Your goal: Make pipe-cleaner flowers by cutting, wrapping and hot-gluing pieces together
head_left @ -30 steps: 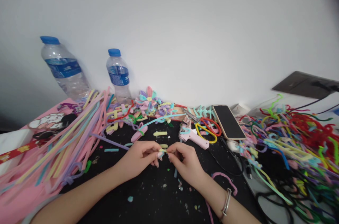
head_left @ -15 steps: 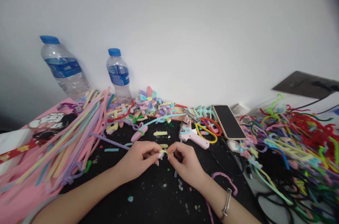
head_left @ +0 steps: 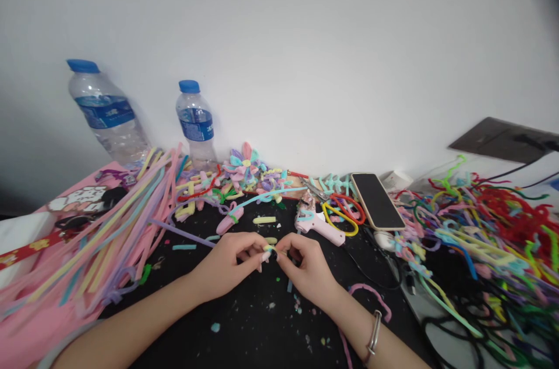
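Observation:
Over the black mat my left hand (head_left: 238, 263) and my right hand (head_left: 308, 267) meet, fingertips nearly touching. Both are closed in a pinch on a short pale-yellow pipe cleaner piece (head_left: 269, 248), mostly covered by the fingers. Just beyond them lies a cut yellow pipe cleaner piece (head_left: 264, 220), with another yellowish one (head_left: 271, 240) partly behind my fingertips. A pink glue gun (head_left: 321, 227) rests behind my right hand. Left of my left hand are a short blue piece (head_left: 184, 247) and a pink clip-shaped fuzzy bundle (head_left: 229, 222).
Long pastel pipe cleaners (head_left: 117, 212) are heaped on the left, and a tangled colourful pile (head_left: 471, 229) covers the right. Scissors with red and yellow handles (head_left: 340, 217) lie beside a phone (head_left: 378, 201). Two plastic bottles, one tilted (head_left: 105, 113) and one upright (head_left: 195, 121), stand by the wall.
My fingertips have shifted very slightly around the yellow piece. Everything else stays where it was.

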`<state>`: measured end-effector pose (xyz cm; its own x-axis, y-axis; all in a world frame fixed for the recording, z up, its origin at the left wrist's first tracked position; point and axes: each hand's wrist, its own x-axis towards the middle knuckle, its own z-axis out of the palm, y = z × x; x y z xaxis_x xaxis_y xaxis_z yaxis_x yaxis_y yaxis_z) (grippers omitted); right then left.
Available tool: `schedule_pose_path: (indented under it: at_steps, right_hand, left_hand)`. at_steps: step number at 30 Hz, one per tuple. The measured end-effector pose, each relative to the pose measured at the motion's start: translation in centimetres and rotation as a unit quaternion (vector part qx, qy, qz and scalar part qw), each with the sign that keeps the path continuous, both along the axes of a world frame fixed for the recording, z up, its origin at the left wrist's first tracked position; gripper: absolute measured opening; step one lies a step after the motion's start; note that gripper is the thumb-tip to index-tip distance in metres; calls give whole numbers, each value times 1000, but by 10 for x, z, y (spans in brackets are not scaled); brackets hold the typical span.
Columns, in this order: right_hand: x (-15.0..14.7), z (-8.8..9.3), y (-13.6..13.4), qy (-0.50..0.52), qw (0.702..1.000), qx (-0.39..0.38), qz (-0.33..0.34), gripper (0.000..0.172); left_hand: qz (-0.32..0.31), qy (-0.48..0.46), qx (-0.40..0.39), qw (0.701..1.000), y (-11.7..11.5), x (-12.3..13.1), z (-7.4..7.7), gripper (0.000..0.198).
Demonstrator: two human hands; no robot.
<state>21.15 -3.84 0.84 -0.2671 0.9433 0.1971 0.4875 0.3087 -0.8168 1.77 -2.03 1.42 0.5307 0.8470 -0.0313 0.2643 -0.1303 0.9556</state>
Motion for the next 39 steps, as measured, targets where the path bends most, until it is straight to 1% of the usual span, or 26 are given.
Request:
schedule_pose_path:
  at_steps: [5, 11, 15, 21, 23, 26, 28, 31, 34, 36, 39]
  right_hand:
    - [-1, -1, 1, -1, 1000, -6, -1, 10]
    - [-1, 0, 1, -7, 1000, 5, 4, 10]
    - [1, -1, 1, -5, 1000, 20, 6, 13]
    - [6, -4, 3, -23, 997, 77, 16, 25]
    - [7, -4, 3, -19, 994, 106, 22, 23]
    - [8, -4, 4, -14, 987, 154, 36, 14]
    - [8, -3, 4, -17, 985, 167, 42, 13]
    - [8, -2, 4, -9, 987, 154, 39, 13]
    - [9, -2, 5, 6, 993, 119, 17, 12]
    - [9, -4, 5, 7, 996, 89, -7, 13]
    - [9, -6, 6, 16, 999, 42, -31, 14]
  left_hand:
    - [1, 3, 2, 1000, 1, -1, 1, 20]
    - [11, 20, 3, 1000, 1, -1, -2, 21]
    - [15, -10, -22, 1000, 2, -1, -4, 22]
    - [34, -64, -70, 995, 5, -2, -4, 24]
    - [37, -75, -82, 993, 6, -2, -4, 24]
    - [29, -88, -95, 991, 6, -2, -5, 25]
    - [21, -97, -99, 990, 6, -2, -5, 27]
    - [21, -121, -115, 986, 5, -3, -5, 35]
    - [44, -144, -133, 979, 5, -4, -5, 41]
    - [58, -146, -130, 979, 5, -4, -6, 41]
    - [73, -130, -103, 983, 5, -5, -8, 38]
